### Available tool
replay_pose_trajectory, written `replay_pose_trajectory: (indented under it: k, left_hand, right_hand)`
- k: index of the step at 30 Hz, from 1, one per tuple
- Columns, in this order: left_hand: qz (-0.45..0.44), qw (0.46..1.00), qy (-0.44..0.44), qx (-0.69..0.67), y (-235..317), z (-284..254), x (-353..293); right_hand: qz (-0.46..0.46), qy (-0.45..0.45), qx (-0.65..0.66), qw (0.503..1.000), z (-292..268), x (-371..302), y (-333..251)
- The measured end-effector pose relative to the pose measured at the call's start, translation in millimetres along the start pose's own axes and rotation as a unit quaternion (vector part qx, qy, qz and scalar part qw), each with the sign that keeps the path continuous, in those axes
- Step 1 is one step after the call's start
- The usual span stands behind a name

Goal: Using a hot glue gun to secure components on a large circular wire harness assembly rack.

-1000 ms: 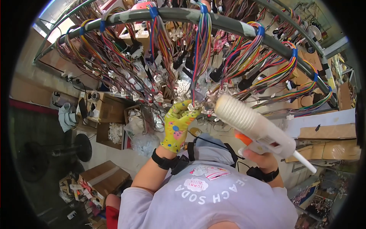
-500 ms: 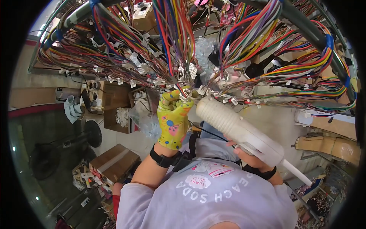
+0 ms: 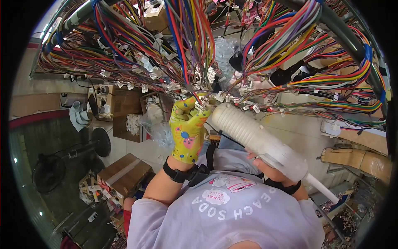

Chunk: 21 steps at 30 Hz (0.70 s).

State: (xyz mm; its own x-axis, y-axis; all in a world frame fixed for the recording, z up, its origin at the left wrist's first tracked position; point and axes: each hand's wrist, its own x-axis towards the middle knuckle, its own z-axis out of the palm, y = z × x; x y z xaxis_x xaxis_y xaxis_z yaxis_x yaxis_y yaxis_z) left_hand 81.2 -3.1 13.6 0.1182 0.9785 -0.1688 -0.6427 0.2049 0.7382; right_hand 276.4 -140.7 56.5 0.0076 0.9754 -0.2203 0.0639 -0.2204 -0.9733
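Observation:
My left hand, in a yellow patterned glove, is closed with its thumb and fingers pinching a white wire connector. Red and other coloured wires run up from that connector into a hanging bundle. My bare right hand is wrapped round a white hot glue gun, partly hidden beneath its body. The gun's ribbed front end points up and left, close beside the connector; whether its tip touches is hidden. From its rear sticks a white glue stick.
Thick bundles of coloured wires hang from a dark metal frame, with many small white connectors in a row. At left are a black fan and a cardboard box. More cardboard lies at right.
The glue gun's front end has shifted very slightly left and up toward the connector. My left hand keeps its pinch almost unmoved. The view has shifted a little.

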Motion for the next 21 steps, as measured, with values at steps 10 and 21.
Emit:
replay_pose_trajectory:
  k: [10,21]
  left_hand:
    - [0.011,1.000,0.008,0.007,0.8,-1.1,0.6]
    - [0.038,0.998,0.021,0.035,4.7,3.7,-0.1]
  right_hand:
    - [0.005,-0.019,-0.029,0.999,-0.6,1.9,1.2]
    - [-0.071,-0.048,-0.154,0.984,-10.0,7.2,1.1]
